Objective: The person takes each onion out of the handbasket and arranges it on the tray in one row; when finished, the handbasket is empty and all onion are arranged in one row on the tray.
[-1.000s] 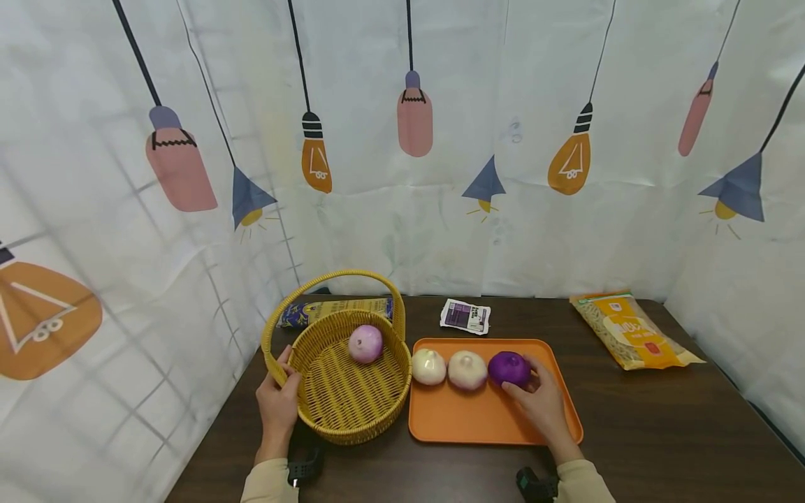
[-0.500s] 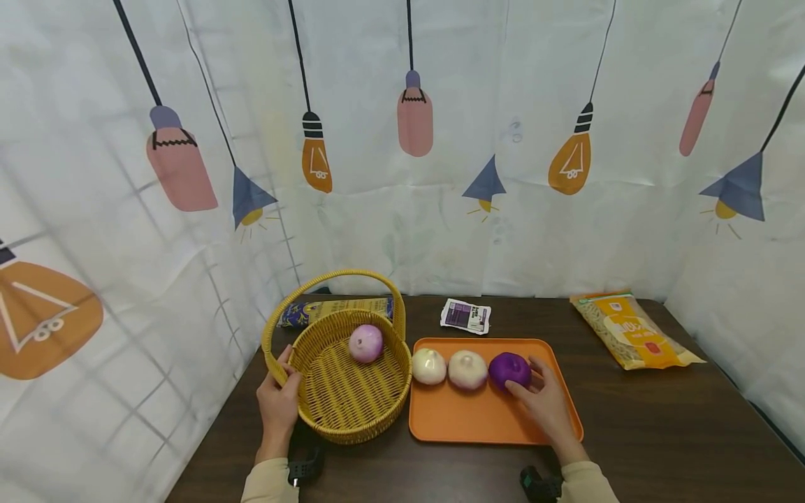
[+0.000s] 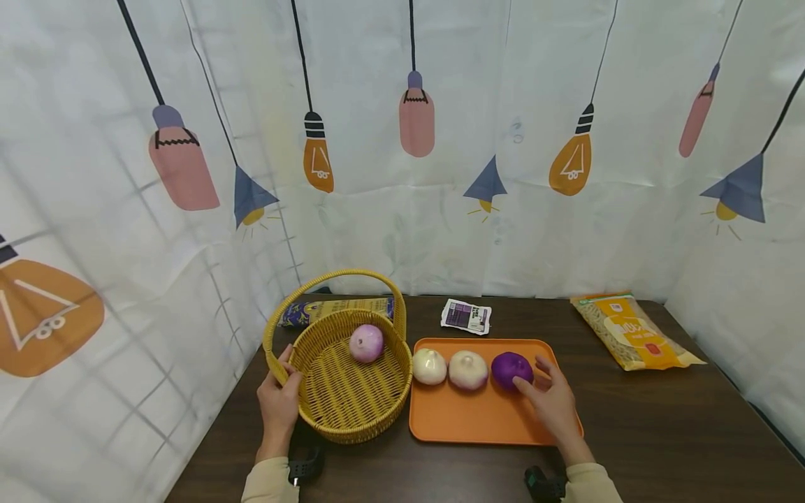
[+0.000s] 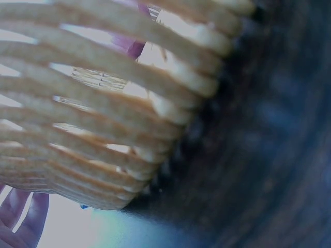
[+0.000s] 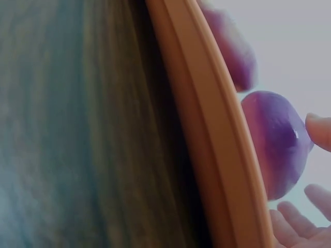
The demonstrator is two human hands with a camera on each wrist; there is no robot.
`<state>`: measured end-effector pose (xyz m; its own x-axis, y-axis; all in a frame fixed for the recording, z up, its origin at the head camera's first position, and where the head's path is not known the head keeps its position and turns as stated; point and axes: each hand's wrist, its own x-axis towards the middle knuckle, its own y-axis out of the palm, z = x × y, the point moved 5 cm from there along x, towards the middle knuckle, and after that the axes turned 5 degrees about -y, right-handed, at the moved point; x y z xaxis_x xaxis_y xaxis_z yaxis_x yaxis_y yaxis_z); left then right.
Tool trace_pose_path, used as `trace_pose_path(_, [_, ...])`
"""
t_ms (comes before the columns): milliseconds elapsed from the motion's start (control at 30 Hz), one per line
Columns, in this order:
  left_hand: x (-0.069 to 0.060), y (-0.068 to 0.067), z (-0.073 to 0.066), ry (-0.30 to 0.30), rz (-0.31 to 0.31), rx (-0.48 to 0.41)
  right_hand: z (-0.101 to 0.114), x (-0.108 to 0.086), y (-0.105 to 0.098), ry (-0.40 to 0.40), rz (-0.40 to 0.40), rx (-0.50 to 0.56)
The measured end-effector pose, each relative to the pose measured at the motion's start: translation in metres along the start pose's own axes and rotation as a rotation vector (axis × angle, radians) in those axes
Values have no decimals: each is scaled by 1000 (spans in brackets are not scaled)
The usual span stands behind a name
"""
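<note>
My left hand point(image 3: 279, 405) grips the yellow wicker basket point(image 3: 354, 429) at its left side, by the foot of the tall handle. A pinkish onion point(image 3: 366, 344) lies inside. Slatted basket wall point(image 4: 103, 113) fills much of the left wrist view, with some fingers point(image 4: 33, 219) at the lower left. On an orange tray point(image 3: 472, 423), a white onion point(image 3: 430, 367), a white-and-purple onion point(image 3: 467, 371) and a deep purple onion point(image 3: 512, 371) form a row. Beside the purple one, my right hand point(image 3: 555, 404) is spread, thumb close to it; the right wrist view shows the other fingers apart from it.
Behind the basket lies a blue-and-yellow packet point(image 3: 339, 309). A small white-and-purple sachet point(image 3: 465, 316) is behind the tray. Toward the back right rests a yellow bag point(image 3: 632, 331) of dry food. A patterned white curtain point(image 3: 390, 230) closes off the dark table point(image 3: 654, 426).
My right hand loosens from the purple onion and shifts slightly right, its fingers opening away. The onion stays on the tray. My left hand and the basket have not visibly moved.
</note>
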<state>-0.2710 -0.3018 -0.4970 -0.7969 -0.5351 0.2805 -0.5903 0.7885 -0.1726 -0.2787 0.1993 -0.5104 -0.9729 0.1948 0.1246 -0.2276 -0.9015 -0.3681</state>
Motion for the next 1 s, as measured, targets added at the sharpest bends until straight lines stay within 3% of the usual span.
trace_pose_path(567, [0,-1,1,-21,7,-3,3,-1,6,-17,58,15])
trace_pose_path(1000, [0,0,0,-13,-3,-1,4,1,1,-8,0,19])
